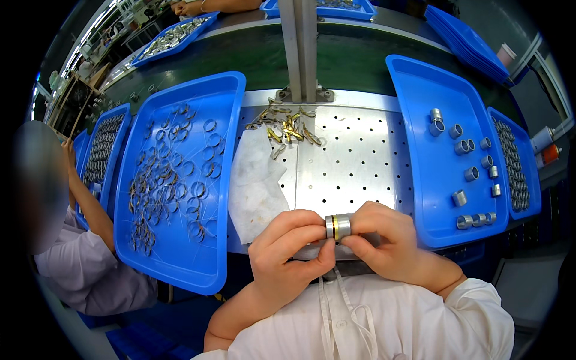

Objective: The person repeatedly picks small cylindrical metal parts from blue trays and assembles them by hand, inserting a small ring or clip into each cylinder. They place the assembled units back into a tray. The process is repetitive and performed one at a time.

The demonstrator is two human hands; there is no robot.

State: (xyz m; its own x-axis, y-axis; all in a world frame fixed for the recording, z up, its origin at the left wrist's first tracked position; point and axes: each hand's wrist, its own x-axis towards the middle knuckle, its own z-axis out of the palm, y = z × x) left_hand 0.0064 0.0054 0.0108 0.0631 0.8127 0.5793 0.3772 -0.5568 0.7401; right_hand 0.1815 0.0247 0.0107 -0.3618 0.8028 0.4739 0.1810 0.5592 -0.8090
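Observation:
Between my two hands, just above the near edge of the worktop, is a short silver metal cylinder (pixel 344 227) with a thin yellow-gold band around it. My left hand (pixel 287 247) pinches its left end between thumb and fingers. The right end is gripped by the thumb and fingers of my right hand (pixel 387 237). A crumpled white cloth (pixel 255 180) lies to the left of the cylinder on the perforated metal plate (pixel 348 162). Small brass-coloured curved pieces (pixel 291 129) are heaped at the plate's far side.
A blue tray (pixel 236 114) of thin rings and wires stands left; another blue tray (pixel 414 144) with several loose metal cylinders (pixel 471 174) stands right. Outer trays hold packed rows of parts. A metal post (pixel 300 54) rises behind the plate. At far left sits a co-worker (pixel 96 258).

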